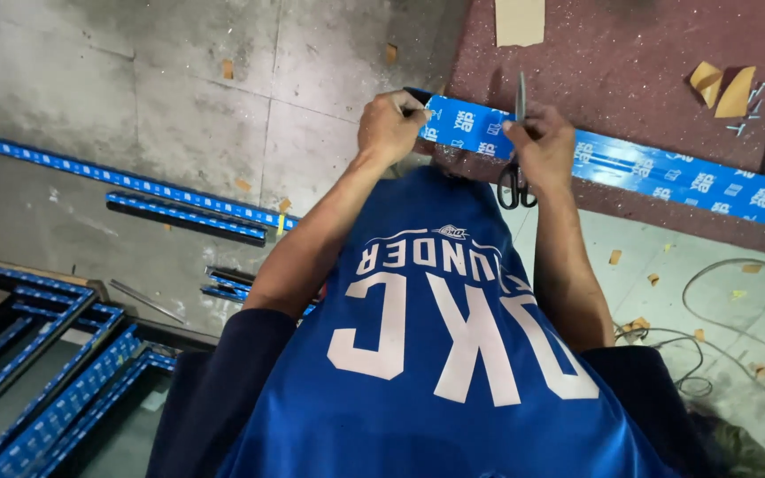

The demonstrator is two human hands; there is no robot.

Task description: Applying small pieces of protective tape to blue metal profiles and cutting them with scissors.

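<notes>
Blue-filmed metal profile lies along the edge of the reddish workbench. Left hand pinches the film at the profile's left end, fingers pressed together. Right hand is closed around black-handled scissors, blades pointing up over the profile. More blue-filmed strips and frames lie on the concrete floor.

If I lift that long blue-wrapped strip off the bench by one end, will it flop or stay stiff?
The blue-wrapped strip lies dead straight along the bench, so it probably stays stiff. Its glossy film may be slippery. Being long and narrow, it would likely swing if held at one end.
</notes>
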